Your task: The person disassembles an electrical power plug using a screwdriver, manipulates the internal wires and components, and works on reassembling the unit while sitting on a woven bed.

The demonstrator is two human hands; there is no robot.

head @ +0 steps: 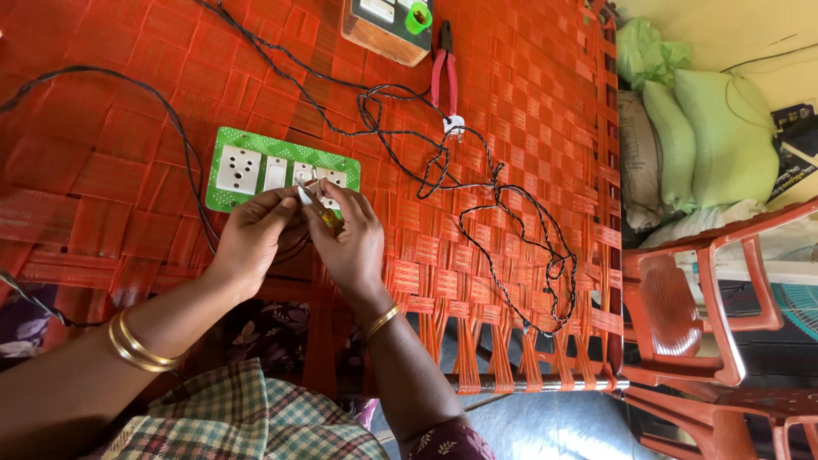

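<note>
On a cot of woven orange webbing (511, 111), seen from the head camera looking down, two bare hands meet over the near edge of a green switchboard plate (256, 146) fitted with a white socket (238, 169) and white switches. The left hand (251, 237) curls its fingers together, pinching a small pale part at its fingertips just below the plate; what that part is cannot be made out. The right hand (351, 240) closes its fingers around a small screwdriver with an amber handle (328, 220), its tip pointing up between the two sets of fingertips toward the plate. The plate looks light, stiff and flat, probably best held by its rim, clear of the switches; the screwdriver looks slim and easy to roll. Beyond the fingers, a thin black wire (520, 221) loops loosely across the webbing, past pink-handled pliers (444, 78) and a wooden switch box (388, 32). To the right of the fingers, beyond the cot's edge, stand green sacks (724, 136) and red plastic chairs (682, 307) against a pale wall.
</note>
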